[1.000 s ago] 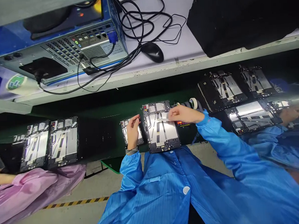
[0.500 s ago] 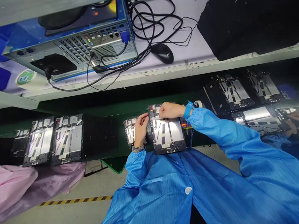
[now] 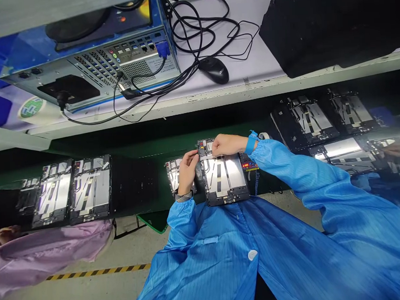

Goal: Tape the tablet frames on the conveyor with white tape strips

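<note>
Head view — opened device [image 3: 226,180] lies on the dark table [image 3: 143,148], close against the blue coat [image 3: 205,264]. Left hand [image 3: 187,172] at its upper left edge, fingers bent; right hand [image 3: 226,145] curled over its upper part. Either grip — holding or not, I can't tell from here.

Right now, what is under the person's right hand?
The right hand covers the upper part of an opened device; a pale strip shows just left of it. Whatever lies directly beneath the hand, including anything pinched there, is hidden.
</note>
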